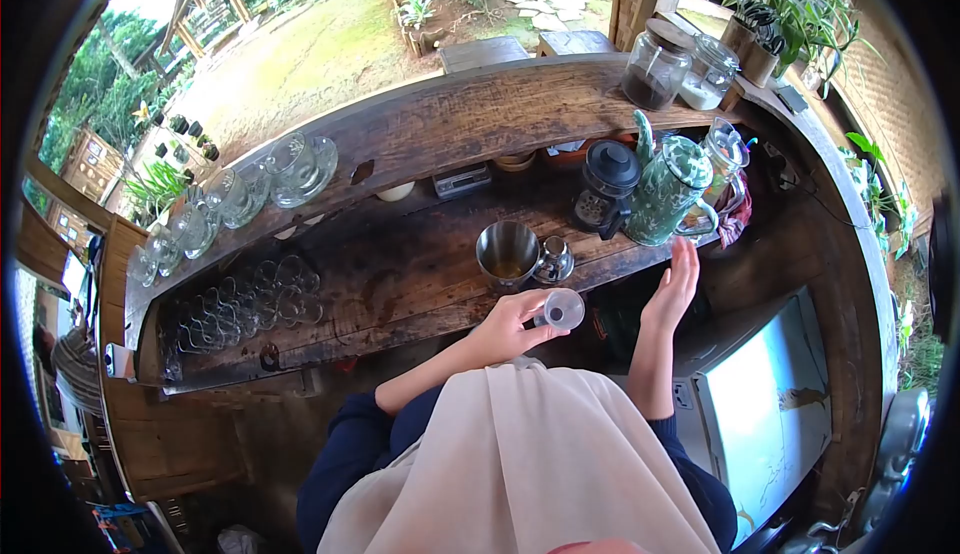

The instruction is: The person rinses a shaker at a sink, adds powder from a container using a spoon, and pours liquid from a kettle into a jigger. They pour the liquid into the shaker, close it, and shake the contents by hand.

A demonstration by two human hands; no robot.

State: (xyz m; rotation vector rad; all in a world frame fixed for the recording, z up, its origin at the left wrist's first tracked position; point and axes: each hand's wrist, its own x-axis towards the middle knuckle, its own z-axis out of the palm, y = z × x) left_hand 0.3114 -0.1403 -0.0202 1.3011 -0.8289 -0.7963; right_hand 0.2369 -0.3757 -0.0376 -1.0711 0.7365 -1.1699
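My left hand [517, 326] is closed around a small translucent cup [565, 309], whose mouth faces up toward me. Just beyond it on the wooden counter stands a metal shaker tin [507, 251] with some brownish liquid at the bottom. A shaker's metal top [554, 259] rests against the tin's right side. My right hand [672, 292] is raised at the counter's front edge with its fingers stretched out, holding nothing. Nearest to it is a green-and-white speckled enamel pot [670, 189]. A black-lidded French press [606, 186] stands left of that pot.
Several clear glasses [250, 304] crowd the counter's left end. Glass cups on saucers [300, 169] line the raised shelf. Two jars [657, 66] stand at its right. A small scale [462, 181] sits under the shelf. A white glossy box [765, 404] is below right.
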